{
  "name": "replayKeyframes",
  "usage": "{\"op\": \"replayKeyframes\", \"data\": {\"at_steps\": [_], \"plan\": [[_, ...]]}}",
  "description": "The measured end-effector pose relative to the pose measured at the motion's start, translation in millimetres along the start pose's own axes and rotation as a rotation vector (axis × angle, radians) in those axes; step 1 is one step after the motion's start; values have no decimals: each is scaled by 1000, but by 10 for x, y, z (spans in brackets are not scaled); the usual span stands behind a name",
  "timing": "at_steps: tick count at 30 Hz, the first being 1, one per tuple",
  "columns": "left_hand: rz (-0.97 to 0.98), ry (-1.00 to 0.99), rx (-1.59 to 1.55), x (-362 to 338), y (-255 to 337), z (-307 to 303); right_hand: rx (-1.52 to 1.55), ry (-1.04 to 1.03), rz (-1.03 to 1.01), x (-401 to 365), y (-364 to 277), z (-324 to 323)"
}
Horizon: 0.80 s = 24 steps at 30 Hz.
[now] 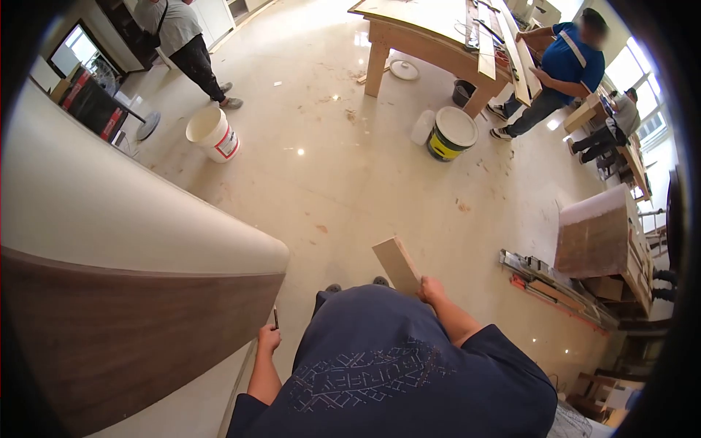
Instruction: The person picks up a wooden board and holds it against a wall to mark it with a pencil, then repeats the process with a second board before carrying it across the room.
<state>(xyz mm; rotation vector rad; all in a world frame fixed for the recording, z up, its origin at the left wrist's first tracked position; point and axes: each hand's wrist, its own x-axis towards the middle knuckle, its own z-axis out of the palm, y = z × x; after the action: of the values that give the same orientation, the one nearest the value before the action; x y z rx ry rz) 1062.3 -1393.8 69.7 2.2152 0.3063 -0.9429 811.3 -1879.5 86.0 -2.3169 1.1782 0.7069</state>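
My left hand [269, 338] is closed around a thin dark pen [276, 317] that points up from the fist. Beside that hand stands a curved counter with a dark wood-grain panel [146, 328] below and a smooth cream surface [146, 208] above; the pen is close to the panel's end. In my right hand [431, 289] is a short, flat light-wood board [396, 263], gripped at its near end and held out at a slant over the floor in front of my body.
A white bucket [213, 136] and a lidded black-and-yellow bucket [452, 134] stand ahead. A wooden workbench [416, 33] carries long strips; a person [573, 62] handles one. Another person [175, 44] stands far left. Rails [555, 288] and a wooden cabinet [595, 233] lie right.
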Motion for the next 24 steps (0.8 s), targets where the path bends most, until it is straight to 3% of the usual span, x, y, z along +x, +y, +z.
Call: {"op": "replayKeyframes", "data": {"at_steps": [6, 24], "plan": [[36, -74, 34, 118, -92, 81, 7, 44, -33, -18, -5, -18], [-11, -38, 174, 276, -293, 31, 11, -21, -39, -92, -236, -139]]}}
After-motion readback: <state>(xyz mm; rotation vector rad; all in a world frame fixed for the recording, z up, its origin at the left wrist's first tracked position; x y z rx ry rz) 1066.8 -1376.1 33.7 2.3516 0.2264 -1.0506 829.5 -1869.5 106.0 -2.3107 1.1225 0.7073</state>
